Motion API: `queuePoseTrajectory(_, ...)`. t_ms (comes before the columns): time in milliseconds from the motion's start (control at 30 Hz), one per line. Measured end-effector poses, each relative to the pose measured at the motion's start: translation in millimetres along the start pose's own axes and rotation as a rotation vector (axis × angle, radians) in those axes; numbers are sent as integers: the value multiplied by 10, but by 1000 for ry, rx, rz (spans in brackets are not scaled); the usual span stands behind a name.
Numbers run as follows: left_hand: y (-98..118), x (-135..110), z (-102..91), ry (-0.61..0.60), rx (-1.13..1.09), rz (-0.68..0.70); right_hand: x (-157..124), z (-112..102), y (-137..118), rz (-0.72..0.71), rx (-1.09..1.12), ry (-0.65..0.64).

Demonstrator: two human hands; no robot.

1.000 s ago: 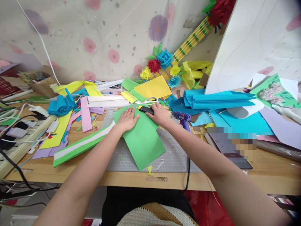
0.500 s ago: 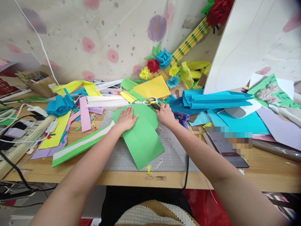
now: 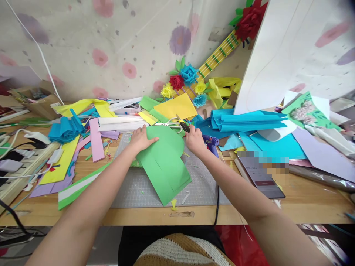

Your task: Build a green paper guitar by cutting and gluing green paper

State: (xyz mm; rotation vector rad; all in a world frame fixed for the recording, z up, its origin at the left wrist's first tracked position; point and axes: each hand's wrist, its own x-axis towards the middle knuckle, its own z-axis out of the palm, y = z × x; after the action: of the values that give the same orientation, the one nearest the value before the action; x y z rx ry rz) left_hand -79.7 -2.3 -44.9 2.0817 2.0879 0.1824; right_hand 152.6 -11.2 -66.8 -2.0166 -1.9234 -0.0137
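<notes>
A folded green paper sheet (image 3: 163, 166) lies on a grey cutting mat (image 3: 199, 188) in the middle of the wooden table. My left hand (image 3: 141, 139) presses flat on the sheet's upper left part, fingers spread. My right hand (image 3: 193, 140) is at the sheet's upper right corner, closed around a dark-handled tool (image 3: 184, 127) whose tip points up and left; it looks like a small cutter, though I cannot tell for sure. Scissors (image 3: 171, 123) with pale handles lie just beyond the sheet, between my hands.
A blue glue gun (image 3: 211, 143) rests right of my right hand. Turquoise crepe paper (image 3: 246, 120), yellow card (image 3: 176, 107), paper flowers (image 3: 183, 79) and a white board (image 3: 294, 51) crowd the back. Power strips and cables (image 3: 19, 155) lie at left; a phone (image 3: 260, 173) at right.
My right hand slid from the middle of the sheet's top edge toward its right corner with the dark tool. The left hand stayed pressed on the sheet; the view shifted slightly.
</notes>
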Motion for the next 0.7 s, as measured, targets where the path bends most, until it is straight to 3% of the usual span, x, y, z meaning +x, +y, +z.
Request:
queuePoseTrajectory(233, -26, 113, -59, 165, -56, -9, -53, -33, -39, -52, -195, -155)
queuePoseTrajectory(433, -71, 229, -113, 294, -337, -16, -3, -52, -49, -88, -190, -238)
queuePoseTrajectory(600, 12, 271, -145, 373, -539, 2, 88, -181, -183, -229, -17, -57)
queuePoseTrajectory(700, 111, 269, -136, 407, -600, 44, 138, -229, -334, -233, 266, -78)
